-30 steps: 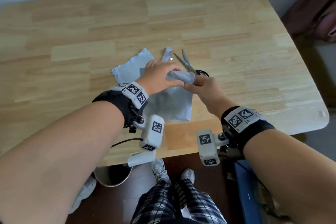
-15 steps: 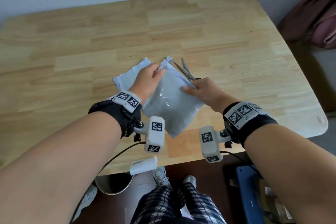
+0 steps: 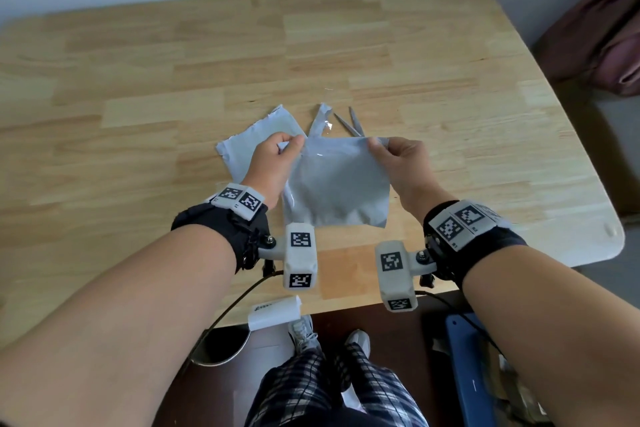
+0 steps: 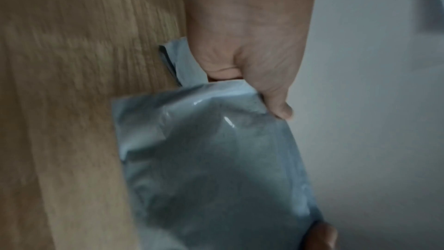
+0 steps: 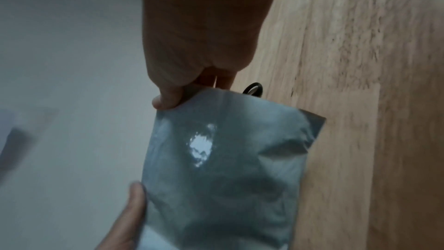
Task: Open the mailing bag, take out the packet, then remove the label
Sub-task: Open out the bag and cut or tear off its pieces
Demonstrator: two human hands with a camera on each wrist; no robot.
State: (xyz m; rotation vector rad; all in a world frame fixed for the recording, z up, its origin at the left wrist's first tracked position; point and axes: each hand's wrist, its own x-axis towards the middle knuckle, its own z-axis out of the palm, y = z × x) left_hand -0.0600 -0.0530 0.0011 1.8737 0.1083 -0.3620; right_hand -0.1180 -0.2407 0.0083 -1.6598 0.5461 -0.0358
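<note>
The left hand [image 3: 273, 163] and the right hand [image 3: 401, 163] hold a grey plastic packet [image 3: 337, 184] up between them, lifted off the wooden tabletop [image 3: 173, 80] above the middle of its near half. Each hand pinches one top corner of the packet between thumb and curled fingers: the left hand takes the left corner, the right hand the right corner, and the packet hangs down from that top edge, its face glossy and wrinkled. In the left wrist view the left hand [image 4: 250, 54] nips the packet [image 4: 216, 168] at its corner, with a fold of grey plastic standing out behind the fingers. In the right wrist view the right hand [image 5: 204, 45] grips the opposite corner of the packet [image 5: 228, 168], a bright glare spot on its face.

Flat on the tabletop behind the left hand lies the opened grey mailing bag [image 3: 249, 139], its far edge ragged. A narrow cut strip of plastic [image 3: 320, 118] lies just beside it, toward the centre of the tabletop. The scissors [image 3: 349, 121] lie behind the packet with blades apart, pointing to the far edge; one black handle ring [image 5: 253, 88] shows past the packet's top edge in the right wrist view.
</note>
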